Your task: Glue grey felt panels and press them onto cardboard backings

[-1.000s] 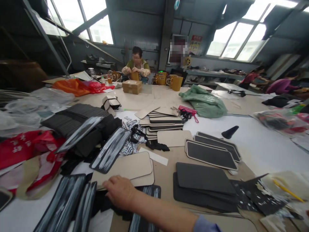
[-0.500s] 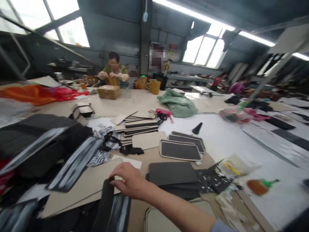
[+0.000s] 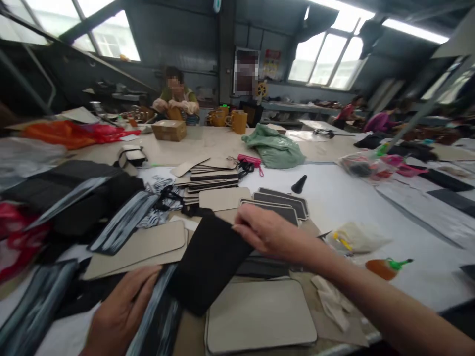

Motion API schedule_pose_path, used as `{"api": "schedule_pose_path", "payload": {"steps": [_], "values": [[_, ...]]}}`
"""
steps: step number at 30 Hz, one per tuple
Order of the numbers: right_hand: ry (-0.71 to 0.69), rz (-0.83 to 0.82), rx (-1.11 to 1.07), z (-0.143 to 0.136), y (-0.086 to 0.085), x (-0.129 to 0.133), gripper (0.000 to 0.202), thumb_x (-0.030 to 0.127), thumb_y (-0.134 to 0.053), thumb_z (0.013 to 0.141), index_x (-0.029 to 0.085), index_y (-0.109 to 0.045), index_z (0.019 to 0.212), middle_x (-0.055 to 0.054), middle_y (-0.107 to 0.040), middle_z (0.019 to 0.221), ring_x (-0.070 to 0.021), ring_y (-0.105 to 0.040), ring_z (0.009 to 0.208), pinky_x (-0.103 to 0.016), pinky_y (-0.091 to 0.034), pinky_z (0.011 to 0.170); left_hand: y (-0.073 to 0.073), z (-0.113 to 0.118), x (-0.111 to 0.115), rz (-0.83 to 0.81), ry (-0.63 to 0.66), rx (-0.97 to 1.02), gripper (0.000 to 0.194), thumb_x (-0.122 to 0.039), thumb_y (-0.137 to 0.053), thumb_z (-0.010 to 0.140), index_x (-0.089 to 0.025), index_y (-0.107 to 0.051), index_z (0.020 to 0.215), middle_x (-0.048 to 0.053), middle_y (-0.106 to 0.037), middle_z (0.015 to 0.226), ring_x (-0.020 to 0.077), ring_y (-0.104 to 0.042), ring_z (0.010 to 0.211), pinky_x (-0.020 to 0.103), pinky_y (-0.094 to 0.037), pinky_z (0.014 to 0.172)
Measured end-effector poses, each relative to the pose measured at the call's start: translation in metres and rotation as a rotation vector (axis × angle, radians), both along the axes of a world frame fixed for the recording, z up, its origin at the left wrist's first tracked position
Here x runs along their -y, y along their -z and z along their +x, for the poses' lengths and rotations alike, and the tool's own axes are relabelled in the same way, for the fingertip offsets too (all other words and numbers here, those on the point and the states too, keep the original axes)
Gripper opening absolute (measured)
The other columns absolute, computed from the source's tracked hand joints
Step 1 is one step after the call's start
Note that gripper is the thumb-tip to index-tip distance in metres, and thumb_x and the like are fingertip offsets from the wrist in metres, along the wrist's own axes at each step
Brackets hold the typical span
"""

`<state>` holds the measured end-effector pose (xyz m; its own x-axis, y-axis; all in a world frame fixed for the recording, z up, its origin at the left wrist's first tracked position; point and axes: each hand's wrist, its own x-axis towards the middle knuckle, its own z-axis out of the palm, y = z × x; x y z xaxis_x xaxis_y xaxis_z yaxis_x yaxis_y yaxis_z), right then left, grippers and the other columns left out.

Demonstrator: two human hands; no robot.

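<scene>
My right hand (image 3: 261, 230) pinches the upper right corner of a black rectangular panel (image 3: 211, 262), which hangs tilted above the table. At the lower left, my left hand (image 3: 124, 309) rests by a black strip streaked with pale glue (image 3: 158, 311); its fingers are together, and what they hold, if anything, is hidden. Under and right of the black panel lies a stack of beige panels with rounded corners (image 3: 261, 316). Dark panels (image 3: 263, 267) lie partly hidden beneath my right forearm. More beige panels (image 3: 148, 244) lie left of the black panel.
Further back are a pile of beige and black pieces (image 3: 211, 180), a green plastic bag (image 3: 276, 148), a black cone (image 3: 299, 184) and a cardboard box (image 3: 168, 130). An amber glue bottle (image 3: 384, 268) lies at right. A person (image 3: 176, 99) sits across the table.
My right hand has moved right and lifted the black panel off the strips. My left hand has come into view at the lower left. The view has shifted slightly.
</scene>
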<state>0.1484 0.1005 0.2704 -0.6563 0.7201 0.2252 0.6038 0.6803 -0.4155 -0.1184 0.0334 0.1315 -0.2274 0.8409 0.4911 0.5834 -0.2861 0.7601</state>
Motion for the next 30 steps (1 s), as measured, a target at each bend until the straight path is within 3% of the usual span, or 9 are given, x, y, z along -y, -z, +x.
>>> {"api": "schedule_pose_path", "payload": {"steps": [2,5,9,13,19,23,25,27,30], "values": [[-0.015,0.089,0.019,0.003,-0.02,0.001,0.007,0.021,-0.04,0.086,0.017,-0.045,0.083,-0.001,-0.05,0.075,-0.0107,-0.045,0.063,-0.023,-0.036,0.059,0.012,0.005,0.001,-0.112,-0.108,0.119,0.036,-0.053,-0.053,0.073,-0.023,-0.066,0.09,0.004,-0.066,0.095,0.0207,-0.059,0.093,0.038,-0.042,0.094],[-0.016,0.182,0.038,0.009,-0.04,0.0,0.011,0.026,-0.038,0.086,0.019,-0.045,0.08,0.0,-0.05,0.068,-0.0102,-0.044,0.056,-0.024,-0.034,0.053,0.039,0.025,-0.002,-0.3,-0.305,0.611,0.033,-0.042,-0.053,0.077,-0.019,-0.06,0.101,0.008,-0.064,0.103,0.0208,-0.059,0.099,0.04,-0.042,0.095],[0.012,0.255,0.034,0.018,-0.055,0.001,0.026,0.045,-0.036,0.086,0.023,-0.047,0.076,0.002,-0.05,0.063,-0.0092,-0.044,0.05,-0.024,-0.033,0.049,0.066,0.07,-0.011,-0.466,-0.202,1.248,0.025,-0.022,-0.059,0.076,-0.017,-0.057,0.101,0.01,-0.064,0.103,0.018,-0.062,0.096,0.034,-0.043,0.093],[0.086,0.315,0.019,0.028,-0.063,0.006,0.035,0.054,-0.035,0.085,0.024,-0.051,0.076,0.002,-0.052,0.063,-0.0075,-0.045,0.048,-0.024,-0.034,0.047,0.063,0.104,-0.022,-0.483,-0.037,1.506,0.018,-0.02,-0.062,0.075,-0.016,-0.059,0.092,0.012,-0.066,0.096,0.0181,-0.064,0.091,0.031,-0.046,0.089],[0.179,0.305,-0.053,0.051,-0.054,0.011,0.042,0.06,-0.036,0.082,0.022,-0.051,0.072,0.004,-0.049,0.056,-0.0063,-0.041,0.045,-0.022,-0.033,0.044,0.043,0.11,-0.031,-0.469,0.111,1.58,0.018,-0.02,-0.071,0.067,-0.012,-0.063,0.08,0.005,-0.068,0.072,0.0118,-0.064,0.064,0.024,-0.052,0.067],[0.291,0.26,-0.1,0.076,-0.037,0.015,0.038,0.057,-0.04,0.081,0.022,-0.051,0.071,0.004,-0.046,0.055,-0.0072,-0.04,0.046,-0.023,-0.031,0.045,0.04,0.103,-0.021,-0.417,0.086,1.529,0.024,-0.019,-0.079,0.053,-0.014,-0.063,0.071,0.002,-0.069,0.073,0.0108,-0.063,0.064,0.021,-0.051,0.063],[0.362,0.196,-0.132,0.091,-0.019,0.021,0.033,0.053,-0.044,0.081,0.022,-0.051,0.073,0.004,-0.046,0.055,-0.0078,-0.039,0.046,-0.024,-0.031,0.046,0.044,0.098,-0.011,-0.398,0.031,1.421,0.026,-0.023,-0.079,0.05,-0.014,-0.063,0.068,0.001,-0.069,0.071,0.0111,-0.063,0.065,0.024,-0.051,0.066],[0.448,0.112,-0.164,0.108,0.013,0.031,0.03,0.051,-0.045,0.08,0.022,-0.051,0.074,0.003,-0.047,0.056,-0.009,-0.04,0.047,-0.025,-0.033,0.048,0.053,0.092,0.003,-0.41,-0.083,1.233,0.029,-0.03,-0.078,0.051,-0.013,-0.065,0.07,0.002,-0.069,0.072,0.0129,-0.063,0.067,0.027,-0.052,0.069],[0.597,-0.064,-0.195,0.133,0.084,0.057,0.03,0.049,-0.042,0.081,0.022,-0.049,0.071,0.002,-0.047,0.057,-0.0117,-0.043,0.05,-0.026,-0.035,0.049,0.071,0.083,0.028,-0.515,-0.265,0.85,0.036,-0.037,-0.076,0.052,-0.013,-0.068,0.078,0.004,-0.069,0.076,0.0176,-0.063,0.074,0.033,-0.051,0.076]]}}
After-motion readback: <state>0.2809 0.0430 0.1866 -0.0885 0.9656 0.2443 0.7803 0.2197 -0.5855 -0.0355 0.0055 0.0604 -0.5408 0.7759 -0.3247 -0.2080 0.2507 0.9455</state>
